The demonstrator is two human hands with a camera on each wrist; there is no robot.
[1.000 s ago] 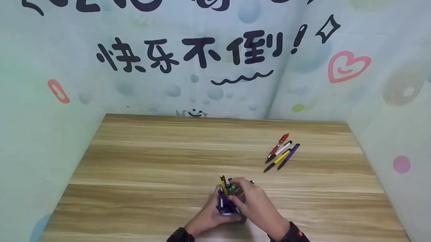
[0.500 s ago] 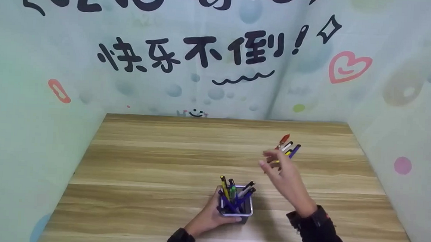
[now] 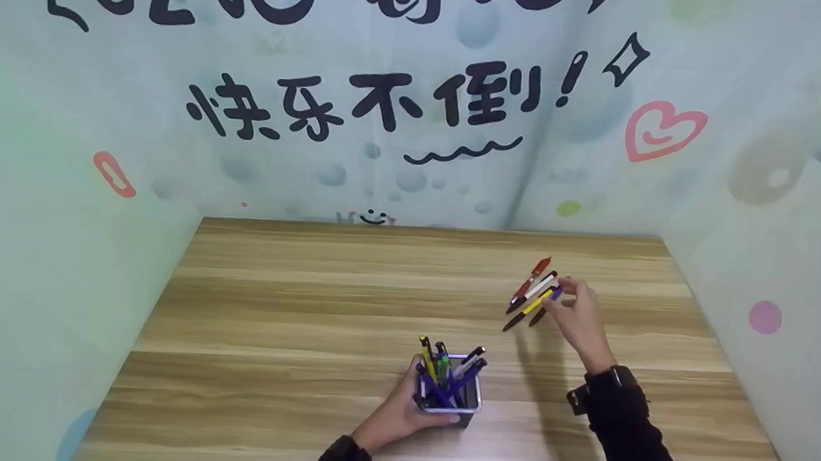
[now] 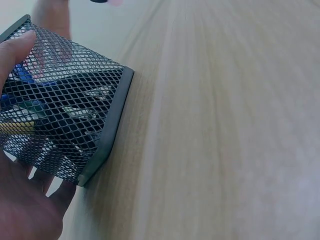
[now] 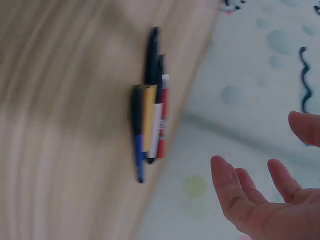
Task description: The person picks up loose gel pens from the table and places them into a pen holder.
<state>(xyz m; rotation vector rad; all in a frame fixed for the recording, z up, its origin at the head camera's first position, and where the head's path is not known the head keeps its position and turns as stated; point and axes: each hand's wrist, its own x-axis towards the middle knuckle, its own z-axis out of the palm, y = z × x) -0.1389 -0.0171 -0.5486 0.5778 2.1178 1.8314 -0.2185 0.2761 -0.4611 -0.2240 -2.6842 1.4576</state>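
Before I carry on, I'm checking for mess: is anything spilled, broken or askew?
Nothing stands out. Four loose pens lie grouped on the table near the right hand; the mesh holder, gripped by the left hand, shows no visible damage.

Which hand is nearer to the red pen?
Right. The right hand is to the right of the red pen, apart from it; the left hand grips the mesh pen holder, farther off, lower and left in the head view.

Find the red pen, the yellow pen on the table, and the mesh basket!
Red pen [image 3: 531, 279], head view: middle of its barrel.
Yellow pen [image 5: 148, 117], right wrist view: its barrel.
Basket [image 4: 82, 97], left wrist view: its mesh side.
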